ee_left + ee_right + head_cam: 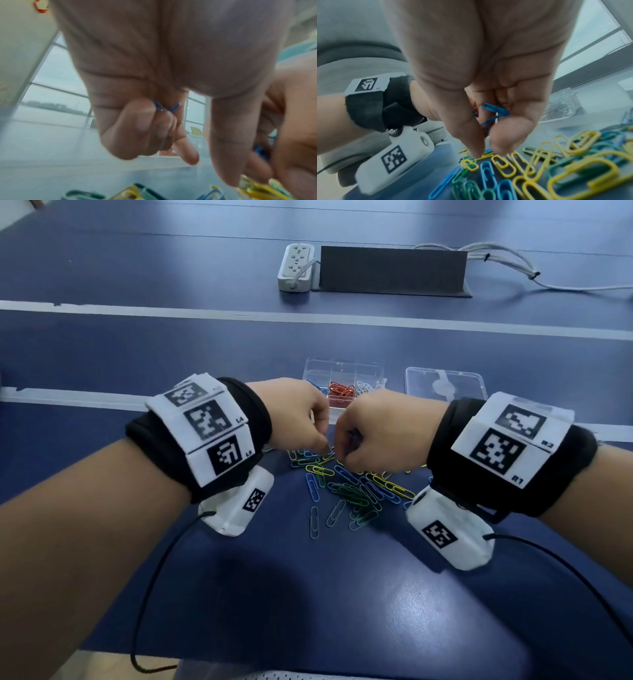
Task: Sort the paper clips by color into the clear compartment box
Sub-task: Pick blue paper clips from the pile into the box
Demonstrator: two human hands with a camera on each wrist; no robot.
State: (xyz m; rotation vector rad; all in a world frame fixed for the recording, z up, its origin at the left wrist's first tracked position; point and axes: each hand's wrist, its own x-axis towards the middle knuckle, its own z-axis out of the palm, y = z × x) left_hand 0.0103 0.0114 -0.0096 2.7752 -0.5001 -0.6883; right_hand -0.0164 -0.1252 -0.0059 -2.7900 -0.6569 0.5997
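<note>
Paper clips (pixel 346 491) lie in a loose pile on the blue bench (pixel 308 594), close to the person. The pile has yellow, green and blue ones all mixed up.

Both hands are low over the far edge of the pile, very near each other. The left hand (pixel 294 416) has its fingers curled in, and it holds a few blue clips (pixel 166 106) tucked between the fingers. Its thumb (pixel 226 142) points down at the pile. The right hand (pixel 380 429) is curled too. It holds a small bunch of blue clips (pixel 493 115) in its palm, and its thumb (pixel 471 135) and one fingertip reach down and touch the clips on the bench.

Each wrist has a black band with white blocks that carry black square patterns.

Just behind the hands sits the clear box (pixel 315 368) with little rooms inside. One room has blue clips (pixel 317 386), the middle one has red clips (pixel 340 392), and the next has white ones (pixel 364 387). The hands hide the near part of the box. Its clear lid (pixel 445 381) lies flat just to the right of it.

Far back on the bench are a white power strip (pixel 296 266), a dark gray stand (pixel 392 270) and some white cords (pixel 513 265).
</note>
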